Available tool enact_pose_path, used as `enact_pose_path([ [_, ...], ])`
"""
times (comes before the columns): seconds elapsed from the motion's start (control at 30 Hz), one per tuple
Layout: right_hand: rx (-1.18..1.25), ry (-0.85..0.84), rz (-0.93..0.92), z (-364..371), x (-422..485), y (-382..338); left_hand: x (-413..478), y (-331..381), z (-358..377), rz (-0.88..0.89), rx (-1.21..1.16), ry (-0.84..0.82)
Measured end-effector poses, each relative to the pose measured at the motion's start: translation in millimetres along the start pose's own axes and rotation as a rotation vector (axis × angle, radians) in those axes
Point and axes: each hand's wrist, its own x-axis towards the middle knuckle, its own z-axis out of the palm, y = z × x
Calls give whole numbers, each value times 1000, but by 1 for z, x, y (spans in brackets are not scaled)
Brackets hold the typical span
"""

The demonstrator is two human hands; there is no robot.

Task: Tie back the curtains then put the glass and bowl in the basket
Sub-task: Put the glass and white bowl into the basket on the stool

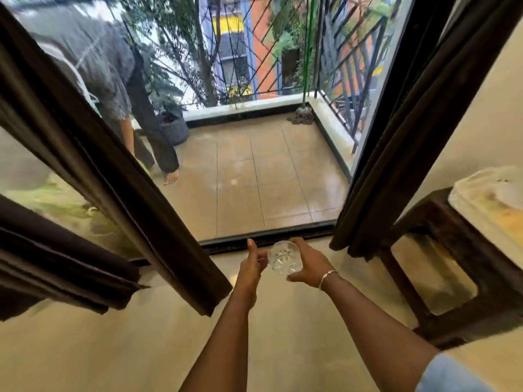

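Both arms reach forward over the pale floor (283, 321). The right hand (310, 264), a bracelet at its wrist, curls its fingers round the glass (284, 257) and holds it in the air. The left hand (252, 263) sits curled, thumb up, just beside the glass; I cannot tell whether it grips it. The left curtain (113, 179) and right curtain (396, 137) hang dark at either side of the doorway. A dark wooden desk (452, 250) stands right. Beyond them, on the balcony, is another person (113, 80), with a mop (301, 116) in the corner.
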Motion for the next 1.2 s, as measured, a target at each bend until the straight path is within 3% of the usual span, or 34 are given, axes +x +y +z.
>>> enact_pose_path([
  [0.23,47,91,-7,-62,-50,-40,-53,69,11,85,58,-131],
  [0.5,92,160,24,-102,-88,-19,-68,93,51,90,151,-269],
  [1.2,227,446,210,-294,-162,222,-75,123,391,65,307,-536],
])
